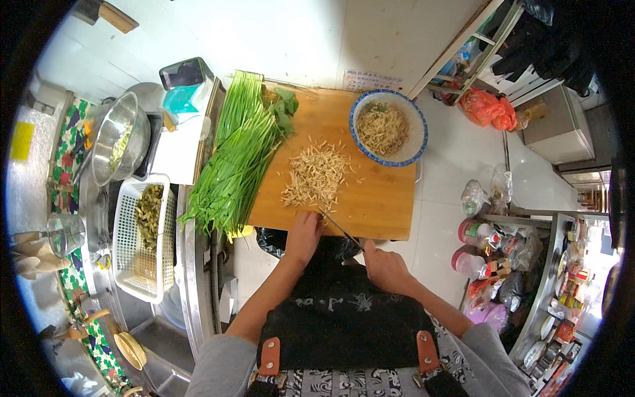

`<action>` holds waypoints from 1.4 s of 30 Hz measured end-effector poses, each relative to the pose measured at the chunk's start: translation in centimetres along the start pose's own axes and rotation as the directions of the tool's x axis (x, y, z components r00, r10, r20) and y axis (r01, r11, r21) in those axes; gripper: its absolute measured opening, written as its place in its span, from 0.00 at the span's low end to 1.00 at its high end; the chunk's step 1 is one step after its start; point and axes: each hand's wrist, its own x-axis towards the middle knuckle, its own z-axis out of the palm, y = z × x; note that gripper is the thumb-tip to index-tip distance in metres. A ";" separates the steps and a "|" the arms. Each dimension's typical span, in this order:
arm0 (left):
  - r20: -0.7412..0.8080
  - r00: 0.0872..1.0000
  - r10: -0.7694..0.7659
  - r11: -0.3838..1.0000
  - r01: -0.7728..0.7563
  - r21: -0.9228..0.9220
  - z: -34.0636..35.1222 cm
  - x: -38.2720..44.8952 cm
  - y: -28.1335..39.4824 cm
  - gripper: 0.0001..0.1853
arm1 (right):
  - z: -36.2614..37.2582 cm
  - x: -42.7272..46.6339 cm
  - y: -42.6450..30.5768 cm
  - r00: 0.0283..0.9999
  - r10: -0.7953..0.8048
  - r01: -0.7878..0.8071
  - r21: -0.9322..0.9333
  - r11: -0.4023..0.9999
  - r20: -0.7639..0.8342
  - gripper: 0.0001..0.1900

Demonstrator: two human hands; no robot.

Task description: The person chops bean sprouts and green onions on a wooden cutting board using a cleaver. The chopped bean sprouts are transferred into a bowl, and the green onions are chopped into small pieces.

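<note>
My right hand (387, 268) grips the handle of a knife (342, 229) at the front edge of a wooden cutting board (382, 198). The blade is seen nearly edge-on and slants up and left. My left hand (303, 235) is at the board's front edge, close beside the blade's far end; its fingertips are partly hidden. A loose heap of short, pale tan cut strips (317, 173) lies just beyond that hand. A blue-rimmed bowl (419, 136) at the back right of the board contains similar shredded food (382, 128). Long garlic chives (238, 159) cover the board's left side.
Left of the board are a white plastic basket (149, 270) with dark chopped food, a steel bowl (139, 149) and a phone (182, 74). A sink (168, 337) lies at lower left. A black bag (270, 241) hangs below the board's front. Shelving (543, 278) with jars stands right.
</note>
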 end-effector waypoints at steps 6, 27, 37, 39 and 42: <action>0.032 0.999 -0.019 1.000 0.019 0.010 -0.1 -0.3 -0.1 0.12 | 1.3 1.4 0.0 0.999 0.041 -0.043 0.056 0.998 0.030 0.09; -0.011 0.998 0.068 0.862 -0.053 0.504 -8.8 14.0 -7.7 0.10 | -4.2 4.4 3.6 0.942 0.147 -0.120 0.106 0.987 -0.302 0.10; 0.058 0.998 0.030 0.793 -0.059 0.606 -8.1 14.4 -8.2 0.08 | -2.8 0.0 2.0 0.969 0.241 -0.238 0.059 0.969 -0.045 0.10; 0.061 0.996 0.060 0.784 -0.085 0.616 -8.2 14.4 -8.5 0.08 | -1.0 0.3 3.0 0.973 0.227 -0.226 0.030 0.974 -0.045 0.10; 0.071 0.997 0.013 0.786 -0.054 0.616 -8.5 14.7 -8.5 0.06 | 1.2 1.2 4.2 0.974 0.220 -0.221 -0.002 0.975 -0.060 0.10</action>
